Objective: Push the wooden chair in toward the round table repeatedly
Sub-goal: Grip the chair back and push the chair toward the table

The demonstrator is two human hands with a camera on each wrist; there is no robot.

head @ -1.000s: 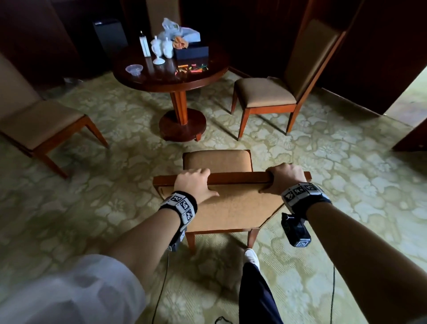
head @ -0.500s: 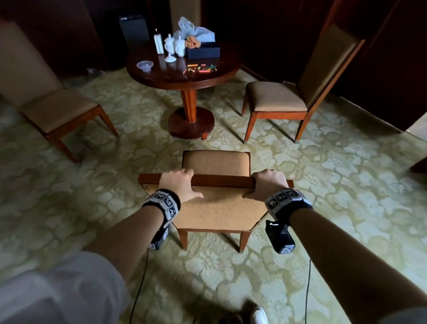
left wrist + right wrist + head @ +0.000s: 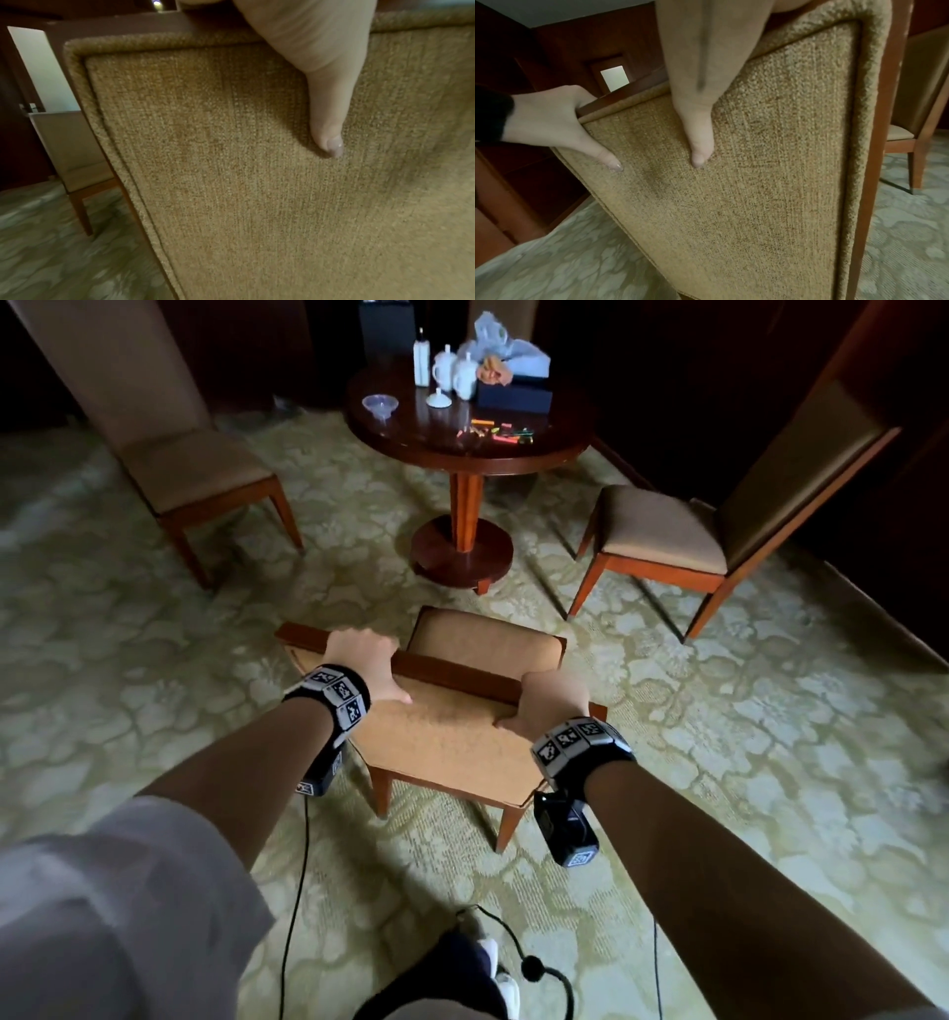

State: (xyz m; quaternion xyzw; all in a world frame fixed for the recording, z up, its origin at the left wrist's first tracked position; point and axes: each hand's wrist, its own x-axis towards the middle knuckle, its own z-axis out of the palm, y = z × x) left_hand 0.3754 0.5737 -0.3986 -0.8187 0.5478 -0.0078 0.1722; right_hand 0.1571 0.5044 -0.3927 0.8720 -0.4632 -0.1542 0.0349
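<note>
The wooden chair (image 3: 482,639) with tan upholstery stands on the carpet in front of me, its seat facing the round table (image 3: 462,449). My left hand (image 3: 362,660) grips the left part of the chair's wooden top rail, thumb down on the fabric back (image 3: 257,162). My right hand (image 3: 552,703) grips the rail's right part, thumb pressed on the fabric (image 3: 770,162). A strip of carpet lies between the chair's seat and the table's pedestal base (image 3: 462,557). The fingers of both hands are hidden behind the rail.
A matching chair (image 3: 195,469) stands left of the table and another (image 3: 667,531) on the right. On the tabletop are white jugs (image 3: 454,372), a dark box (image 3: 513,395), a small bowl (image 3: 380,405) and coloured bits. Cables and my foot (image 3: 498,983) lie on the patterned carpet below.
The chair has moved toward the table with both hands still gripping the top rail. I have stepped forward; the view has shifted and the chair back now sits at a slant.
</note>
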